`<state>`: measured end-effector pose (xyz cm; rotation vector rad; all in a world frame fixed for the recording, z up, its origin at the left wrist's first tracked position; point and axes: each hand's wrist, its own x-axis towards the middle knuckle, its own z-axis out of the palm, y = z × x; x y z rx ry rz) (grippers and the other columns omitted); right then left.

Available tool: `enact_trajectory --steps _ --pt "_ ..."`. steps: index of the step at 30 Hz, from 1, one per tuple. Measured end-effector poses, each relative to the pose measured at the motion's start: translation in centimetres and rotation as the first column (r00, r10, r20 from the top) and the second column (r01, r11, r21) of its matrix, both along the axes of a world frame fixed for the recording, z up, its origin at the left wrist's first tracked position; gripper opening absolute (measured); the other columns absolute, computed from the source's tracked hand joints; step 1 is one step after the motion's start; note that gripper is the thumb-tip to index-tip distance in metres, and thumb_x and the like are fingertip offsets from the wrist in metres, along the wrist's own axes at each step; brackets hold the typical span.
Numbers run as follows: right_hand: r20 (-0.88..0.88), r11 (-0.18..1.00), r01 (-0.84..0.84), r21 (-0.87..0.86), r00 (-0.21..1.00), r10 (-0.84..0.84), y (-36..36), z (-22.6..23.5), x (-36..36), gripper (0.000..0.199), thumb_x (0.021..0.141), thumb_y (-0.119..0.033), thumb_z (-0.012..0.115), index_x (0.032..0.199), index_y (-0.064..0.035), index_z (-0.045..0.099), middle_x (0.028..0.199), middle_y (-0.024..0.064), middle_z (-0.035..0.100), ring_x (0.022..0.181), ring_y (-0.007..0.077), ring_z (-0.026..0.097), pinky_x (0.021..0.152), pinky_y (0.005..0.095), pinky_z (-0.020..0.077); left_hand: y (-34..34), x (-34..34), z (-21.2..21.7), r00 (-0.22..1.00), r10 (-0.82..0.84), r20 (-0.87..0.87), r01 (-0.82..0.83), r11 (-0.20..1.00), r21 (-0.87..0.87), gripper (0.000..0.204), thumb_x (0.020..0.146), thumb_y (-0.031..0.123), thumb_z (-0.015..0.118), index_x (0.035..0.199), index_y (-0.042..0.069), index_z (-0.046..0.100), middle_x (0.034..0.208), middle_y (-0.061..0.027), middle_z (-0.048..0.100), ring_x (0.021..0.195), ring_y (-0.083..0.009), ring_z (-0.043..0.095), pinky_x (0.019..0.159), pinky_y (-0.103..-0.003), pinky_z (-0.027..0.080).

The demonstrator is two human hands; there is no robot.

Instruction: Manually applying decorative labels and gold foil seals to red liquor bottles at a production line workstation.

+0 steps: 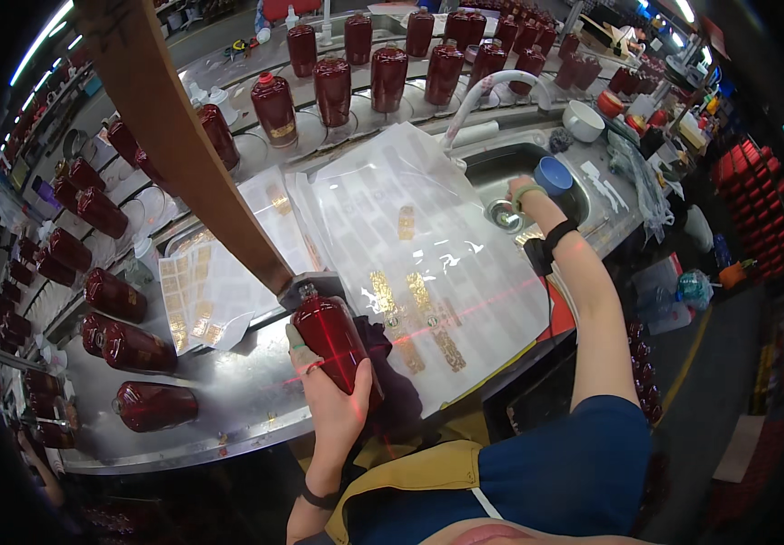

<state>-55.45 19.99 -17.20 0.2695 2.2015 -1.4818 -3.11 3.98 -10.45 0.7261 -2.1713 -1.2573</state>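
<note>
Many dark red bottles [101, 213] stand and lie along the left of the curved steel worktable [228, 400], with one bottle on its side [156, 405] near the front edge. Just right of it, the left hand [336, 400] grips a red glass bottle [336, 341] around its lower body, its long axis tilted, neck pointing up and left toward a brown slanted beam [183, 145]. Beside the bottle, clear sheets of gold labels [419, 254] lie spread on the table. Farther right, the right hand [526, 193] reaches over the sink [501, 163] beside a small blue cup [554, 174]; whether it holds anything cannot be told.
</note>
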Motion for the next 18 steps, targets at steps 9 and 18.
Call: enact_trajectory --steps 9,18 --pt "0.124 0.912 -0.054 -0.408 0.986 0.114 -1.3 -5.6 -1.5 0.01 0.098 -0.009 0.062 0.093 -0.0061 0.07 0.074 0.0046 0.063 0.061 0.0154 0.056 0.056 0.0288 0.0458 0.4 0.3 -0.3 0.992 0.122 0.008 -0.122 0.992 -0.003 0.091 0.085 0.011 0.076 0.157 -0.006 0.024 0.151 -0.0261 0.039 0.138 -0.0408 0.044 0.119 -0.045 0.033" --pt "-0.521 0.405 -0.399 0.823 -0.243 0.818 -7.6 1.9 14.7 0.043 0.086 -0.006 0.068 0.128 -0.0133 0.067 0.139 0.0034 0.064 0.125 0.0215 0.06 0.099 0.037 0.0524 0.6 -0.6 -0.2 0.995 0.094 0.026 -0.092 0.993 -0.075 0.085 0.088 0.015 0.074 0.155 -0.008 0.027 0.144 -0.026 0.044 0.13 -0.0389 0.049 0.114 -0.044 0.038"
